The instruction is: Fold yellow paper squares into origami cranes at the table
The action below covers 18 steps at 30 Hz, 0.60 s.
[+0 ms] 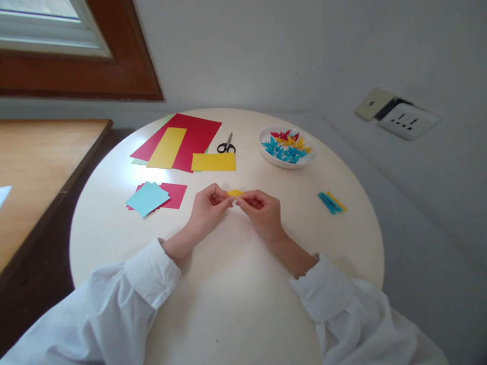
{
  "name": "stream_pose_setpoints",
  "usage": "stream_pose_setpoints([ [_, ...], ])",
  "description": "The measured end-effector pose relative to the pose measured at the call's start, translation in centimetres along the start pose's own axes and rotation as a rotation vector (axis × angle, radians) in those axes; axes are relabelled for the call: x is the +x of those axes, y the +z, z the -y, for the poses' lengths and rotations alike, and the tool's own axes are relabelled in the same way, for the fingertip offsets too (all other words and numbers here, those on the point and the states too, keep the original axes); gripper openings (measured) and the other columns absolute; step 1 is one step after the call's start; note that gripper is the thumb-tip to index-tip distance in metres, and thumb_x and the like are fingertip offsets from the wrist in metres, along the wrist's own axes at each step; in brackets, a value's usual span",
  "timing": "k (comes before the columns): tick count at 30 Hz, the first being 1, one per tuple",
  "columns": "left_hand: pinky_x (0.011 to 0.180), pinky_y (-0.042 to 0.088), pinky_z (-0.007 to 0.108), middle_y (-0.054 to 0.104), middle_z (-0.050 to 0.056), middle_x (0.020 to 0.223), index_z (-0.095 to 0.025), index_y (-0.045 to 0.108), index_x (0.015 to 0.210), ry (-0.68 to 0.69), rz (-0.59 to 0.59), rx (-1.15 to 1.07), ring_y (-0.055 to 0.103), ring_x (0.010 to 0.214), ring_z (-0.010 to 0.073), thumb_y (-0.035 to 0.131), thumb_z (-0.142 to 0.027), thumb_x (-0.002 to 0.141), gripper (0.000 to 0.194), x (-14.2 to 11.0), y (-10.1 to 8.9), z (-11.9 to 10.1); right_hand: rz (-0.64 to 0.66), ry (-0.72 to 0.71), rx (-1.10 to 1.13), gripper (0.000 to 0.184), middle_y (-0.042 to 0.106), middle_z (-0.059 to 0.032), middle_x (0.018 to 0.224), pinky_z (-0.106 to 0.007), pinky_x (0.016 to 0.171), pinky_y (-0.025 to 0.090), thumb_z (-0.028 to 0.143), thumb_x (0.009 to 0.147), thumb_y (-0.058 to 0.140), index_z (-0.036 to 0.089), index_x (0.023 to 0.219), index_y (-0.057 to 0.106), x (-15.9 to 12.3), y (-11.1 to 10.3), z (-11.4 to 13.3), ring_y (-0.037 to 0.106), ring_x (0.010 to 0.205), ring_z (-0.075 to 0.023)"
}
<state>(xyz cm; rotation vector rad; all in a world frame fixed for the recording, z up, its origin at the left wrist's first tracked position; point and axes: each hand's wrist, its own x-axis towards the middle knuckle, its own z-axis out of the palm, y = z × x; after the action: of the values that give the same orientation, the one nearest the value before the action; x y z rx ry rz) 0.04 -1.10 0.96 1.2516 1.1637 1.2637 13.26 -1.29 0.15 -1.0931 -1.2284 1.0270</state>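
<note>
A small piece of yellow folded paper (235, 193) is pinched between my two hands over the middle of the round white table (236, 284). My left hand (209, 210) grips its left side with thumb and fingers. On the right side, my right hand (264, 213) holds it the same way. The fingers cover much of the paper, so its full shape is hidden. Beyond the hands lie a yellow paper strip (213, 162) and black-handled scissors (227, 146). Folded paper pieces in blue, yellow and red (289, 152) sit in a round white dish (287, 163) at the back right.
Large red sheets (198, 133) with another yellow strip (167, 147) lie at the back left. Light blue paper squares (147, 198) overlap pink ones (175, 195) nearer left. Narrow blue strips (329, 203) and yellow ones lie right. A wooden surface (45, 167) stands left; walls are behind and right.
</note>
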Motion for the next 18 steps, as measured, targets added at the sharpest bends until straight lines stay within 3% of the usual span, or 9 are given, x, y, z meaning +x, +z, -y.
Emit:
stream_pose_setpoints([
  [9,0.047,0.035,0.02,0.051,-0.006,0.052,-0.018,0.045,0.064,0.002,-0.005,0.046,0.051,0.049,0.0088,0.07,-0.025,0.063,0.026,-0.02,-0.05,-0.36,-0.001,-0.023,-0.025,0.009,0.067,-0.0017,0.068,-0.027,0.062,0.051,0.024,0.063,0.069,0.017,0.067,0.064,0.06,-0.25,-0.01,0.061,0.061,-0.0133],
  [18,0.046,0.033,0.018,0.042,-0.008,0.053,-0.02,0.036,0.066,0.055,0.029,0.06,0.046,0.049,0.0068,0.065,-0.022,0.067,0.028,0.13,-0.12,0.08,0.007,0.018,0.069,0.017,0.064,0.001,0.067,-0.024,0.061,0.051,0.025,0.06,0.072,0.017,0.069,0.06,0.23,-0.19,-0.2,0.063,0.06,-0.0115],
])
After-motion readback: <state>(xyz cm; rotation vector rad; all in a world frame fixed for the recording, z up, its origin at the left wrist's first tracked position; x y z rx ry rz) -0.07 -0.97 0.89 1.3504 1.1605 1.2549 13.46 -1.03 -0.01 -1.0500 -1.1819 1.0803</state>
